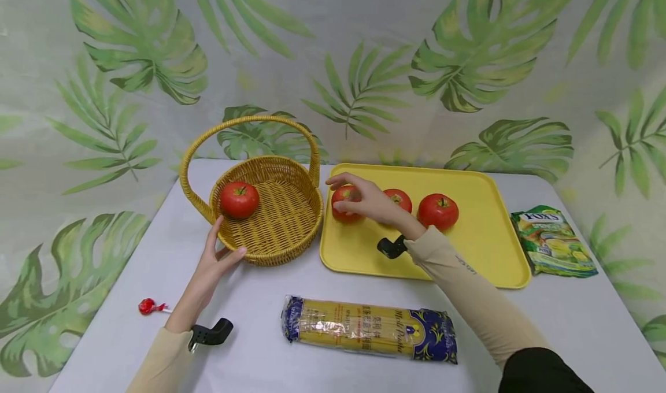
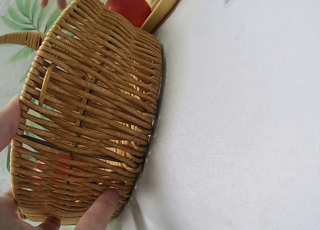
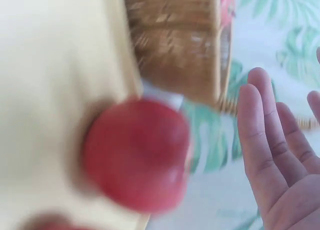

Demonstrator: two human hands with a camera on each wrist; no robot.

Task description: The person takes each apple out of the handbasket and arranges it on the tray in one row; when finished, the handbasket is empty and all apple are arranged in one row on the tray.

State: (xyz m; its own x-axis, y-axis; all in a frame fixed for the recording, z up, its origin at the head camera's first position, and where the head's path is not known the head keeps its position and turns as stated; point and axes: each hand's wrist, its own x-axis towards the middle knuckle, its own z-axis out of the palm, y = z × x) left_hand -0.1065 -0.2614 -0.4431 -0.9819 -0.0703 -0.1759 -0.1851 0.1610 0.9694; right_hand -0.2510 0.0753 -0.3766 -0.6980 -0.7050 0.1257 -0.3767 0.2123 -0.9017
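A yellow wicker basket [image 1: 270, 257] with a tall handle holds one tomato [image 1: 239, 200] at its left side. My left hand [image 1: 210, 269] grips the basket's near left rim; in the left wrist view a finger [image 2: 102, 210] lies against the woven outer wall. Over the left end of a yellow tray [image 1: 374, 260] hovers my right hand [image 1: 372, 199], its fingers spread and holding nothing. Just beneath it sits a tomato [image 1: 340, 211], seen apart from the palm in the right wrist view. Two more tomatoes are on the tray, a middle one [image 1: 399, 199] partly hidden and a right one [image 1: 438, 211].
A long pack of spaghetti [image 1: 369, 330] lies at the front of the white table. A green Fox's candy bag [image 1: 554, 243] is right of the tray. A red-wrapped lollipop [image 1: 148, 306] lies beside the left forearm. Leaf-patterned cloth hangs behind.
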